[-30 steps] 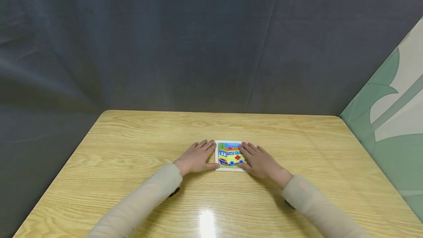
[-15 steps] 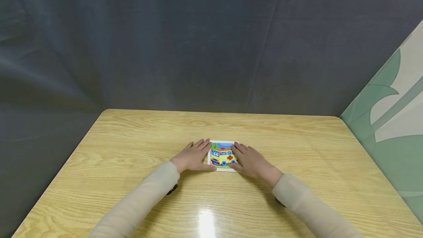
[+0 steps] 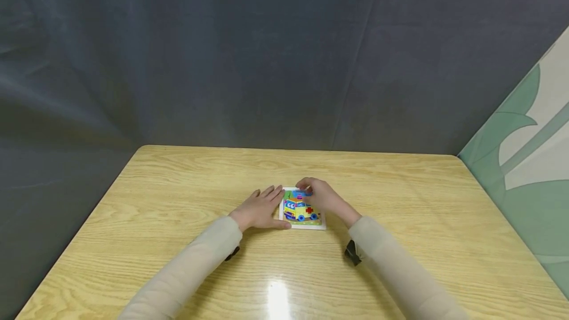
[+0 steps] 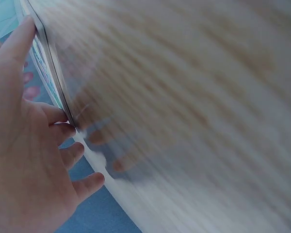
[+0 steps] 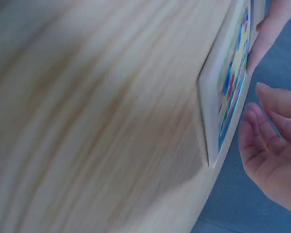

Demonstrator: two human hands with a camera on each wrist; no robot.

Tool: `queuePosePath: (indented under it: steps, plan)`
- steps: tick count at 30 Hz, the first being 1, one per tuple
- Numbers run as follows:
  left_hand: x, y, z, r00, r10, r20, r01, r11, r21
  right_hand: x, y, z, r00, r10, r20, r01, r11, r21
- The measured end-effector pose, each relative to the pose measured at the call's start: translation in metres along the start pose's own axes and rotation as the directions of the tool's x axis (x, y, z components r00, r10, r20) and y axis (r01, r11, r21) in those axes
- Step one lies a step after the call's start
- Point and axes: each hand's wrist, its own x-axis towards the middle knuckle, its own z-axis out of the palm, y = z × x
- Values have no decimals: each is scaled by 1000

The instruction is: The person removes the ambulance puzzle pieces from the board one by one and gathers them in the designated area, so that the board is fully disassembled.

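A small white-framed picture board [image 3: 302, 211] with a colourful cartoon ambulance lies flat on the wooden table. My left hand [image 3: 260, 210] rests along its left edge, fingers spread and straight, with the thumb at the near left corner. In the left wrist view, the left hand's fingers [image 4: 56, 116] touch the frame's side. Over the far right part of the board hovers my right hand [image 3: 323, 195], its fingers loosely bent. The right wrist view shows the right hand [image 5: 274, 141] apart from the board [image 5: 213, 111], with nothing visible between thumb and fingers.
The light wooden table [image 3: 200, 177] extends around the board on all sides. A dark cloth [image 3: 266, 63] hangs behind and to the left of it. At the right stands a panel [image 3: 533, 172] with green leaf shapes.
The board and both hands shifted left, then stopped. My right hand has since lifted off the board's right edge and moved left over its far side, fingers bending. The left hand stays put.
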Motion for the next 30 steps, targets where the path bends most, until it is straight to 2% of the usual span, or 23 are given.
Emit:
queuePosePath:
  steps: [9,18,23,30]
  plan:
    - [4,0,1,1000,-2,3,2,1000,-8,16,-5,9,999,-13,40,10,997,79]
    - [6,2,0,1000,-12,-8,12,1000,-10,22,-4,15,999,-22,33,23,999,-42]
    - [4,4,0,1000,-14,-19,14,1000,-2,25,-5,14,997,-47,59,52,995,-84]
    - [3,4,-2,1000,-25,-10,24,999,-46,27,-6,10,991,-52,125,59,997,-51]
